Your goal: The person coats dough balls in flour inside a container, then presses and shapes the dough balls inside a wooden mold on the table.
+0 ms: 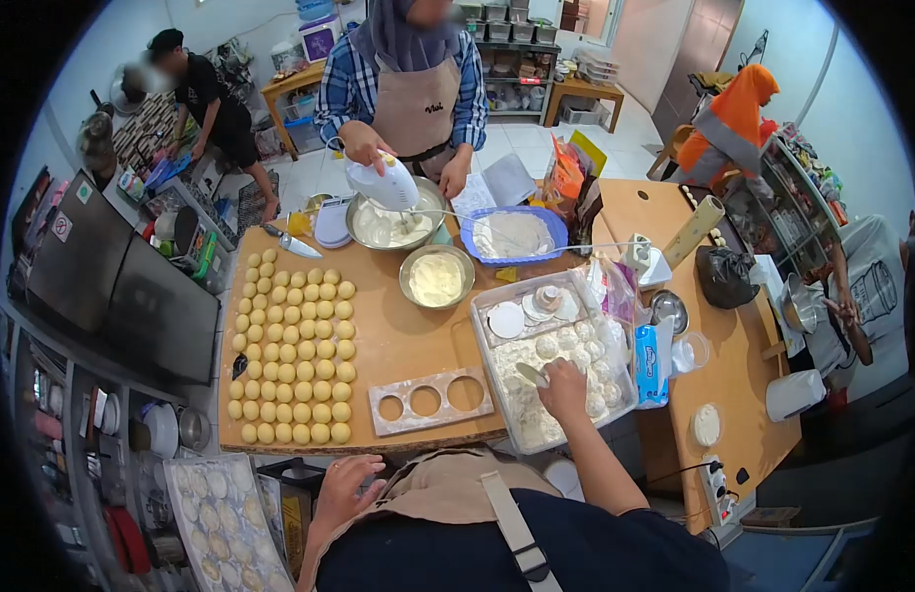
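Right hand [564, 390], mold [445, 408] at its 9 o'clock, grips tool [530, 374] over floury tray [485, 345]; left hand [349, 490], loosely spread, empty, dough balls [302, 350] at its 11.

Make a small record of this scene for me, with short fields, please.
Right hand: holds a pale tool over the tub
Tub contents: white powder, powdered balls
Left hand: fingers open, nothing seen in it
Table left: yellow balls in rows
Table front: board with three holes
Co-worker's hand: on a white mixer
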`<state>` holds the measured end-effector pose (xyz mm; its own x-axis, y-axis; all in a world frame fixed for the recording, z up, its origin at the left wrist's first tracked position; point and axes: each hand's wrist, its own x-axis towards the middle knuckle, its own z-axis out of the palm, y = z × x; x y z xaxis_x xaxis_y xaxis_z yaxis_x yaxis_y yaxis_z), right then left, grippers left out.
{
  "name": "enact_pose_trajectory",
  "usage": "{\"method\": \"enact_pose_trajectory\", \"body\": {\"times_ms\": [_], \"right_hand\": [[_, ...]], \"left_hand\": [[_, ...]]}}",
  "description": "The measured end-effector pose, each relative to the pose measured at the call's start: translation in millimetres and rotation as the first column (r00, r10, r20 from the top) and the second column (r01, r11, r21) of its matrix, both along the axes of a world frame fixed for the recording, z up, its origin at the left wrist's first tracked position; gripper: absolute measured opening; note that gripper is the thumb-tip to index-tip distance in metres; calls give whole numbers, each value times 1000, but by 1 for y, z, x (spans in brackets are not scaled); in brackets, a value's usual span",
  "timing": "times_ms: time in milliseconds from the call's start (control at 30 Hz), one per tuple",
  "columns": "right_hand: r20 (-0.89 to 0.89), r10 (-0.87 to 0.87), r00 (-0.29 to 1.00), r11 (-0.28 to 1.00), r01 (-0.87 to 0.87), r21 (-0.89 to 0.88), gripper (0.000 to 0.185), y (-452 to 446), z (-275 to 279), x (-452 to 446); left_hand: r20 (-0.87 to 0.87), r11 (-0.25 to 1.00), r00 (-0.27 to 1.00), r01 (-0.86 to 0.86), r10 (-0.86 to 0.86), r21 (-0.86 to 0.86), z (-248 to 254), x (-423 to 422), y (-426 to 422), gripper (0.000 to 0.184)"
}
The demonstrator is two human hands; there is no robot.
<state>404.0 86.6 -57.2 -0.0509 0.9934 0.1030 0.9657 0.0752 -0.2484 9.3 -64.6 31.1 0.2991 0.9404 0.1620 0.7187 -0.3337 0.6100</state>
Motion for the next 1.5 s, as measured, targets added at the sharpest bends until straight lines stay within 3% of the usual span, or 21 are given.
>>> {"method": "enact_pose_trajectory", "body": {"times_ms": [67,167,267,367,467,567,767,900,933,1033,1267,1367,1400,1500], "right_hand": [[-42,-6,999,1000,7,18,25,1,-4,1],[15,6,1000,993,-5,-116,24,1,0,1],[-84,-8,996,999,12,45,24,-1,-2,1],[25,44,999,990,-41,-133,24,-1,-5,5],[-98,19,995,998,-13,59,22,-1,-8,4],[-9,41,999,995,-42,-87,22,1,-5,7],[-414,-113,903,983,163,85,20,20,-24,33],[-601,-259,756,956,288,-50,29,54,-30,55],[-647,-297,702,937,344,-56,28,70,-53,65],[-789,-266,553,932,355,-66,28,108,-63,60],[-571,-259,779,940,339,36,33,169,-91,57],[-487,-242,839,968,246,-58,35,144,-28,51],[-410,-253,876,964,263,-33,33,141,-24,49],[-403,-156,902,987,125,-104,35,140,-38,58]], "left_hand": [[-5,1000,1000,-2,2,-19,2,2,0,26],[-15,1000,1000,19,-20,-13,3,4,4,27],[-9,1000,1000,21,-21,-15,5,6,5,27],[-16,999,999,45,-45,-5,9,6,9,27],[8,999,999,39,-39,-19,8,7,12,27],[-11,998,998,68,-68,-16,11,9,13,27],[-30,998,998,55,-55,-7,11,7,15,26],[-1,999,999,42,-42,-27,7,7,15,27],[-12,999,999,36,-36,-17,6,7,14,27],[-36,1000,999,19,-19,5,5,6,13,27],[-33,1000,999,-13,13,-5,8,2,10,28],[-34,1000,999,-23,22,-12,6,0,8,29],[-35,1000,999,-24,23,-17,5,1,7,29],[-20,999,1000,-20,20,-27,4,3,8,28]]}}
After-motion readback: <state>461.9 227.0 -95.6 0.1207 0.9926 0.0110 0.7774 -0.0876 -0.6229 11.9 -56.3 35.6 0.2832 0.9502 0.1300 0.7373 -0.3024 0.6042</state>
